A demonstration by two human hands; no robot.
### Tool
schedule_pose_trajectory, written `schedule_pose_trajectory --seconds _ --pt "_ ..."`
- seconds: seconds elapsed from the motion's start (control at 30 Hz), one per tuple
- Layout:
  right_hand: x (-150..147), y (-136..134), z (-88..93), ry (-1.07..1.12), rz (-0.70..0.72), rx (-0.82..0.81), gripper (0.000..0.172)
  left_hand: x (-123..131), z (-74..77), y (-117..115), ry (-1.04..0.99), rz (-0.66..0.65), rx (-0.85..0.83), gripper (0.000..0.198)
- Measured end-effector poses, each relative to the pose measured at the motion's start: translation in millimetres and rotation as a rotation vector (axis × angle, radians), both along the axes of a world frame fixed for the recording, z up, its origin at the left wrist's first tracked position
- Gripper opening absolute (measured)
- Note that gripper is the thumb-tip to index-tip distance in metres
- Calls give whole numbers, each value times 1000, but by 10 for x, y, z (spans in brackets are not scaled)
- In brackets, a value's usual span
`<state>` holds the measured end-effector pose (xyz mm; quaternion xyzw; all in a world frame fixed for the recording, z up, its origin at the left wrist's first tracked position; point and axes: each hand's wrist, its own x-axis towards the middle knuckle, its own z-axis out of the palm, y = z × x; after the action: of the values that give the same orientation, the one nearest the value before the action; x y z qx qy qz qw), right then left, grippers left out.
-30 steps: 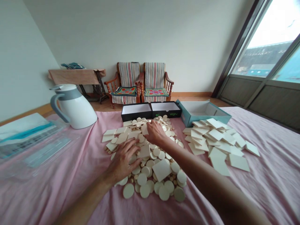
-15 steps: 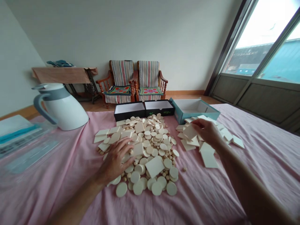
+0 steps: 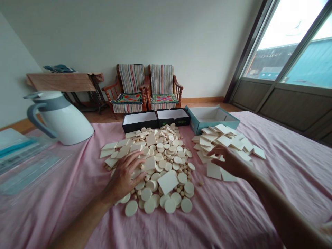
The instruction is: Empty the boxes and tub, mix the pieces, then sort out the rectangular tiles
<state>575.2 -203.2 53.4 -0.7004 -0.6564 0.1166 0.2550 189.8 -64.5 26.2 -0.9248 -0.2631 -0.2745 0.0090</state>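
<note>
My left hand lies with spread fingers on the left part of a mixed pile of pale wooden discs, small beads and a few square tiles. It grips none of them as far as I can see. To the right is a separate heap of square wooden tiles. Over the near side of that heap hovers my right hand, thumb and fingers apart, holding nothing visible. Just below its fingertips, a square tile lies flat on the cloth beside another tile.
Behind the piles stand a black two-part box and a teal box. A white-and-grey jug and clear plastic packaging are at the left on the pink cloth. One bead lies between the piles.
My right hand has moved toward me from the tile heap and let go of a square tile, which now lies at the heap's near edge. My left hand stays on the pile.
</note>
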Motion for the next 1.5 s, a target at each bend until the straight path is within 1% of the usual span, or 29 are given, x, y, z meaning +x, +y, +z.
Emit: schedule_pose_trajectory --seconds 0.07,0.1,0.2,0.27,0.33,0.47,0.57,0.63,0.7,0.77,0.83,0.9,0.97,1.03,1.1,1.23,1.37,1.43,1.5 --pt "-30 0 17 -66 -83 44 23 -4 -3 -1 -1 2 -3 20" --pt "-57 -7 31 -88 -84 33 23 -6 -4 -2 -1 1 -4 20" --pt "-204 -72 59 -184 22 -59 21 -12 -3 -7 -3 -2 -5 20" --pt "-322 -141 45 -272 71 -107 26 -11 2 -14 -8 0 -7 20" --pt "-396 -214 4 -327 79 -134 31 -6 11 -24 -12 3 -12 20" --pt "-377 -290 -78 -359 99 -148 30 9 28 -46 -29 8 -37 21" --pt "-415 -221 -37 -370 113 -109 28 14 23 -53 -27 10 -47 21" --pt "-574 -119 45 -295 149 -46 27 12 15 -52 -25 10 -47 22" --pt "-832 -6 133 -202 225 0 26 8 7 -50 -28 11 -41 22" --pt "-1121 87 188 -173 351 -24 29 5 5 -50 -30 13 -32 21" --pt "-1364 142 189 -203 455 -54 37 2 6 -51 -21 15 -29 21" --pt "-1514 169 155 -246 473 -55 45 -2 7 -50 -9 15 -33 21" --pt "-1560 182 126 -258 447 -46 46 -6 6 -47 -5 17 -38 22" --pt "-1511 191 128 -227 432 -39 45 -11 4 -41 -13 17 -42 22" --pt "-1377 187 155 -185 387 -12 42 -13 3 -38 -21 16 -48 22" --pt "-892 83 175 -198 216 56 36 -7 9 -41 -29 10 -49 22" --pt "-350 -108 91 -306 88 -45 35 5 14 -42 -37 4 -48 22" --pt "-177 -168 42 -362 5 -65 37 8 10 -37 -36 6 -45 22" --pt "-113 -169 10 -377 -45 -32 40 8 5 -36 -32 10 -41 22"
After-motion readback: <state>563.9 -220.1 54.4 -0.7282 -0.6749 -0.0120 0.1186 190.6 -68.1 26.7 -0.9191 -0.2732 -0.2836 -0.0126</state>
